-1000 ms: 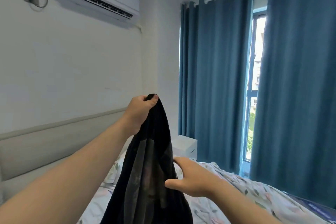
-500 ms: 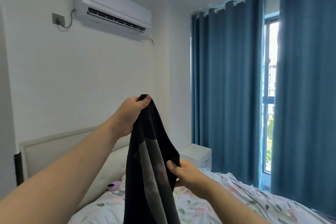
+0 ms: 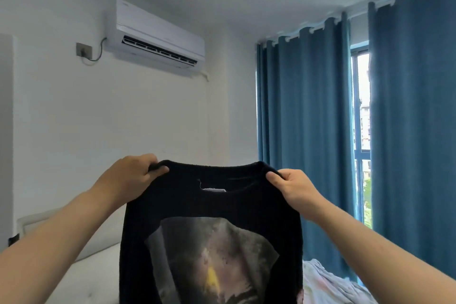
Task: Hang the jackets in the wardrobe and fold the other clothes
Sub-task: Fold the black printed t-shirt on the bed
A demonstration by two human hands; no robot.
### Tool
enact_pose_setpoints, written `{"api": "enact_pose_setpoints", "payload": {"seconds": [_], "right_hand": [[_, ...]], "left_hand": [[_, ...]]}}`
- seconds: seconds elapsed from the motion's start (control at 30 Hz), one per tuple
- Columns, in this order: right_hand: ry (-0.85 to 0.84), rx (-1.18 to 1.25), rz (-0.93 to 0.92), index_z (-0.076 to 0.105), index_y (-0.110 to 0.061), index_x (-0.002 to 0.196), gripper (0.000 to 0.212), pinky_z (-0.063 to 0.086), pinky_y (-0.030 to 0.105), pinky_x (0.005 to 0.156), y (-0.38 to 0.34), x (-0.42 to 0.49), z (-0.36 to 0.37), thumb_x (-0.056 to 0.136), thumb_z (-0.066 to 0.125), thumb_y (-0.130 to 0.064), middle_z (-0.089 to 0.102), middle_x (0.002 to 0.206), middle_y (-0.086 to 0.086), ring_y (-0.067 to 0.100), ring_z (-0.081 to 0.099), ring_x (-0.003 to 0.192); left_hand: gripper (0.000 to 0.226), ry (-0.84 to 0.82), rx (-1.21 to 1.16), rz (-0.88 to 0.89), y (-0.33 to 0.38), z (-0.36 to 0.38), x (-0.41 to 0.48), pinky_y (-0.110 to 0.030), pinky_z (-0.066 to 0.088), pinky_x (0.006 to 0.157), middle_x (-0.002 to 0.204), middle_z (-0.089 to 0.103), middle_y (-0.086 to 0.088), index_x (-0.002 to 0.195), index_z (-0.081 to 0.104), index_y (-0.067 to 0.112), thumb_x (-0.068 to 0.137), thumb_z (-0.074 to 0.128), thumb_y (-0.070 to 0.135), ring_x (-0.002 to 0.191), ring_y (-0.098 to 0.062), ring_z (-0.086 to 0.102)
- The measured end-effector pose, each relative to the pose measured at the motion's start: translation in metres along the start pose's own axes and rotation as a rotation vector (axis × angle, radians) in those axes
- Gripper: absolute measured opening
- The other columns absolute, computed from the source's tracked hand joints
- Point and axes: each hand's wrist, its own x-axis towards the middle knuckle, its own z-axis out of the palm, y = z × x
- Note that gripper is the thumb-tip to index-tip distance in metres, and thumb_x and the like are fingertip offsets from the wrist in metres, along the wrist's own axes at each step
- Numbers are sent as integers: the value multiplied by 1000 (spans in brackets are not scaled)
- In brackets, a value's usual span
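Held a black top (image 3: 212, 205) up in the air, spread flat across its width, collar uppermost, hem cut off by the lower edge of the view. Noted a round neckline with a small white label (image 3: 214, 189) just below the collar, and a large greyish print (image 3: 209, 254) with a yellow patch across the chest. Gripped one shoulder with the left hand (image 3: 130, 175), fingers curled over the top edge, thumb pressed on the near face of the cloth. Gripped the other shoulder with the right hand (image 3: 293, 187) in the same way, thumb on the near side, fabric bunched under the fingers. Logged both forearms bare and stretched forward, hands about level and well apart, with the collar pulled straight between them. Logged the bed (image 3: 93, 276) below and behind the top: pale plain surface at lower left, crumpled floral bedding (image 3: 328, 284) at lower right, padded headboard (image 3: 37, 222) against the wall on the left. Marked a white air conditioner (image 3: 158, 37) high on the wall behind, with a grey socket (image 3: 84, 49) and cable just beside its left end. Marked blue curtains (image 3: 303, 131) to the right, parted on a narrow strip of window (image 3: 362, 131) with daylight and greenery beyond.
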Motion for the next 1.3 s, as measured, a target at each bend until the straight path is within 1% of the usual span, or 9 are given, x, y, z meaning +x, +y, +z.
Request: {"api": "enact_pose_setpoints", "payload": {"seconds": [0.1, 0.2, 0.4, 0.57, 0.77, 0.93, 1.03, 1.17, 1.3], "right_hand": [[53, -180, -171, 39, -17, 58, 49, 25, 20, 42, -28, 15, -12, 96, 62, -38, 32, 48, -9, 10, 30, 43], [90, -299, -216, 37, -18, 56, 53, 27, 22, 44, -42, 24, -17, 96, 59, -45, 32, 45, -10, 8, 32, 41], [129, -469, -218, 35, -15, 61, 55, 33, 31, 53, -51, 23, -26, 99, 47, -53, 38, 53, -5, 13, 38, 51], [-30, -438, -172, 41, -16, 65, 47, 33, 28, 52, -54, 20, -38, 100, 51, -46, 37, 50, -11, 8, 36, 46], [-267, -285, -9, 60, -3, 101, 16, 47, 34, 71, -52, 17, -39, 95, 53, -15, 60, 85, 7, 18, 57, 76], [-179, -572, -27, 58, -11, 81, 29, 41, 26, 56, -23, 16, -41, 103, 49, -29, 56, 72, 1, 14, 52, 63], [-122, -450, 29, 51, -12, 77, 35, 44, 28, 51, 25, 3, -16, 105, 42, -31, 56, 71, 3, 21, 57, 65], [-28, -196, 221, 49, -14, 72, 40, 36, 30, 56, 73, -12, 20, 104, 44, -38, 50, 65, 1, 16, 48, 58], [39, -296, 194, 43, -16, 65, 47, 33, 31, 54, 77, -8, 16, 98, 50, -49, 47, 59, 0, 17, 45, 54]], "left_hand": [[46, 15, -106, -67, -2, 4, -2, -31, 37, 53, 61, 59, -4, 71, 56, 11, 95, 53, 50, 58, -20, 55], [51, 18, -241, -147, 1, 7, 2, -33, 36, 56, 62, 53, -5, 77, 56, 1, 96, 53, 48, 59, -21, 51], [38, -11, -98, -20, 0, -7, -2, -27, 40, 54, 58, 60, 9, 65, 56, 26, 81, 72, 56, 55, -7, 56], [29, -131, 256, 32, -12, -5, -15, -22, 34, 58, 74, 55, 13, 67, 44, 32, 91, 61, 31, 74, -12, 57], [24, 131, -151, -332, -6, 15, -18, -34, 43, 62, 78, 64, 3, 77, 56, 24, 100, 49, 27, 74, -18, 59], [22, 267, 143, -319, -2, 13, -19, -30, 32, 51, 68, 53, 10, 85, 53, 26, 101, 38, 31, 59, -12, 47], [23, 266, 209, -326, 5, 13, -19, -32, 30, 53, 64, 46, 8, 83, 47, 23, 100, 34, 32, 55, -16, 42], [31, 146, 74, -396, 12, 29, -17, -34, 34, 58, 75, 55, 2, 78, 49, 21, 99, 38, 42, 67, -22, 50], [41, 98, 121, -368, -4, 30, -28, -30, 32, 52, 71, 60, 3, 72, 51, 22, 96, 46, 54, 64, -13, 53]]}}
